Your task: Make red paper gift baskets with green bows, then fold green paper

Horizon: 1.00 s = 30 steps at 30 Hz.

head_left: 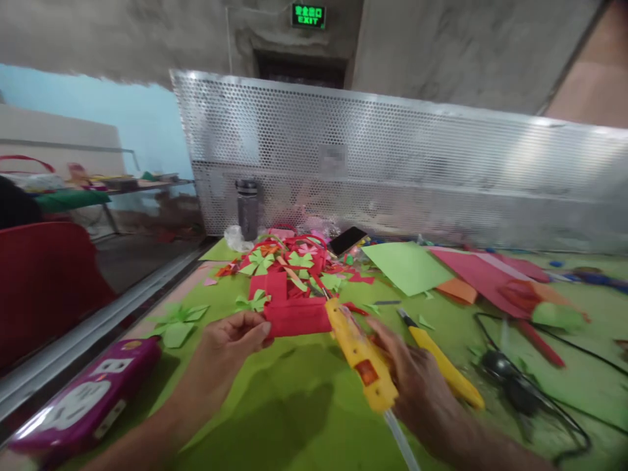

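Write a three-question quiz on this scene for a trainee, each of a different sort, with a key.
1. Which item does the right hand hold?
A) a phone
B) a yellow glue gun
C) a drinking bottle

2. True or false: the left hand pinches one end of a red craft piece.

3. Fill in the English word: the lit green sign high on the wall reads "____".

Key: 1. B; 2. True; 3. EXIT
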{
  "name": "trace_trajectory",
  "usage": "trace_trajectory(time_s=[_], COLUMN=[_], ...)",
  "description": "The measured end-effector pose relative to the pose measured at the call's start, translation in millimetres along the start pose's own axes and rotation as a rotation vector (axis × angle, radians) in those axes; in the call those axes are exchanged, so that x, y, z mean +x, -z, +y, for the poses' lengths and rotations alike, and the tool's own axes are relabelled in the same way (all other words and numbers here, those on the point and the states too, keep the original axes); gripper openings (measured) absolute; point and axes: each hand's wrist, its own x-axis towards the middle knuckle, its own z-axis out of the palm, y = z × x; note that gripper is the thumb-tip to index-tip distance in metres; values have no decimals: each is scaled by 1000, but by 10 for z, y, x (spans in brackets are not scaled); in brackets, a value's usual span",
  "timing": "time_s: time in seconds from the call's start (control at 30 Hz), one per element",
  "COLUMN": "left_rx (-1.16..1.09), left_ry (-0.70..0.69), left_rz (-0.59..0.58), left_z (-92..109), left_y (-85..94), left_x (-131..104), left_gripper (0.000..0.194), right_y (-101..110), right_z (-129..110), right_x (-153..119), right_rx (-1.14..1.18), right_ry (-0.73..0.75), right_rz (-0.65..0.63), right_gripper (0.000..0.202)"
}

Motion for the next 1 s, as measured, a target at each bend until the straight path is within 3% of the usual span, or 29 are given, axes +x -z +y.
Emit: trace_trajectory(time_s=[0.1,0.27,0.33,0.53,0.67,0.77,0.87,1.0], left_rx=[-39,-128,-130,-211,-270,-309,-323,-349], left_ry=[31,83,97,82,28,-19,-44,-64], left_rz=[-7,34,36,116,182,210,203,250], left_z=[-45,-40,-45,-5,116,209,259,252], left_y=[18,25,34,104,152,155,157,212], left_x=[38,65,82,146,146,127,117,169], left_gripper=[26,28,26,24,24,24,21,18], right_y=[164,361,379,257,217,219,133,-269], right_z=[151,458,551,757,885,794,481,49], right_x=[8,-119,-155,-176,-137,95,494,1021], right_rx=[-271,-540,-586,-550,-517,-393,-74,158], right_ry=[-18,-303,-343,-246,-173,-172,-237,-174], right_rz=[-49,-190,-231,-323,-271,-247,-339,-469], right_gripper=[56,56,54,47,43,30,20,20])
